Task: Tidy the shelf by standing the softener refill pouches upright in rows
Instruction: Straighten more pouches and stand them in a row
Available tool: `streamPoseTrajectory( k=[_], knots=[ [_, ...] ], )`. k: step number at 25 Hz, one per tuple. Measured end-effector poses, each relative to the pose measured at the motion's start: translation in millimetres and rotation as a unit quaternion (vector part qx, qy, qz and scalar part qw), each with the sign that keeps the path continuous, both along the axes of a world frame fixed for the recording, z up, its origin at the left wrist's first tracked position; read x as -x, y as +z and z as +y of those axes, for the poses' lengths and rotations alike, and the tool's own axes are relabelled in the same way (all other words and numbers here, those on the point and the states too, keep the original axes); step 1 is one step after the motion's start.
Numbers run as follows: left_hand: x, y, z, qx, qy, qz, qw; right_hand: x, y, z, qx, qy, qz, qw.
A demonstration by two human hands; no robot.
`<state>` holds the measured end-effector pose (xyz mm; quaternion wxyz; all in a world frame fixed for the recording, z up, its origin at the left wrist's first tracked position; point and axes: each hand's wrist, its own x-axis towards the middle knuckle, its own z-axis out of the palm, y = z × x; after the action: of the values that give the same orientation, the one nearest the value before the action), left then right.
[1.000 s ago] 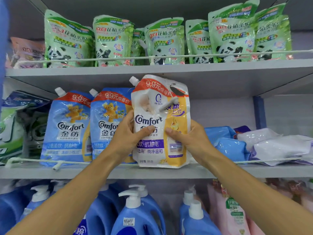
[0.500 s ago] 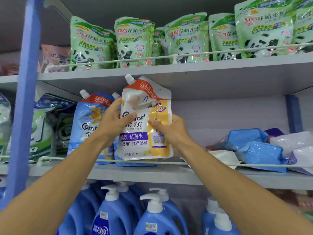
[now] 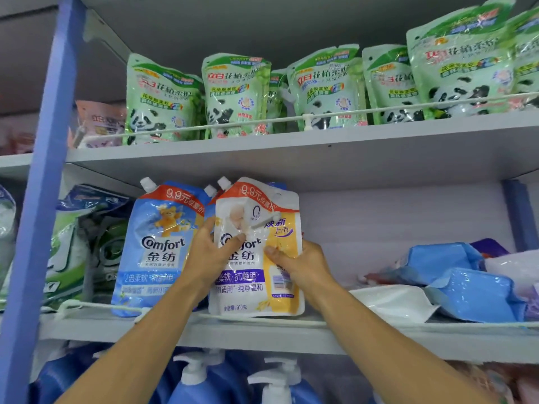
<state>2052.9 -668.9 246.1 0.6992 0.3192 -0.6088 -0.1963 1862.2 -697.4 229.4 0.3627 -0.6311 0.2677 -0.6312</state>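
Grey metal store shelving with a blue upright post (image 3: 43, 199) at its left edge fills the frame. On the middle shelf (image 3: 379, 339), a person grips a white-and-yellow plastic Comfort softener refill pouch (image 3: 248, 287) upright, spout at top. The left hand (image 3: 208, 255) clasps its left side and the right hand (image 3: 303, 266) its right side, with both thumbs pressed on the printed front and the fingers hidden behind. The pouch's base sits at the thin white wire rail (image 3: 93, 306) along the shelf's front edge; whether it rests on the shelf cannot be told.

Just beside it to the left stands a blue Comfort refill pouch with a bear print (image 3: 157, 246). A second blue pouch (image 3: 210, 199) between the two is mostly hidden. Toward the shelf's right end, blue plastic pouches (image 3: 472, 293) and a white pouch (image 3: 390, 301) lie flat.

Green panda-print pouches (image 3: 233, 91) stand in a row on the upper shelf (image 3: 320, 147). Blue pump bottles with white heads (image 3: 198, 386) show below.
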Motion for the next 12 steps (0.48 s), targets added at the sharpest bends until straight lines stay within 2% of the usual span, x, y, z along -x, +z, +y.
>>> streamPoseTrajectory(
  k=[3, 6, 9, 12],
  knots=[
    [-4, -7, 3, -0.024, -0.026, -0.006, 0.999, 6, 0, 3, -0.021, 0.065, -0.016, 0.998],
    [-16, -7, 20, -0.085, -0.053, -0.058, 0.993, 10, 0, 13, -0.046, 0.123, -0.004, 0.991],
    [-28, -8, 38, -0.15, -0.039, -0.151, 0.976, 15, 0, 20, -0.04, 0.14, 0.034, 0.989],
    [-30, -10, 45, -0.167, -0.031, -0.161, 0.972, 19, 0, 24, -0.032, 0.132, 0.078, 0.988]
  ],
)
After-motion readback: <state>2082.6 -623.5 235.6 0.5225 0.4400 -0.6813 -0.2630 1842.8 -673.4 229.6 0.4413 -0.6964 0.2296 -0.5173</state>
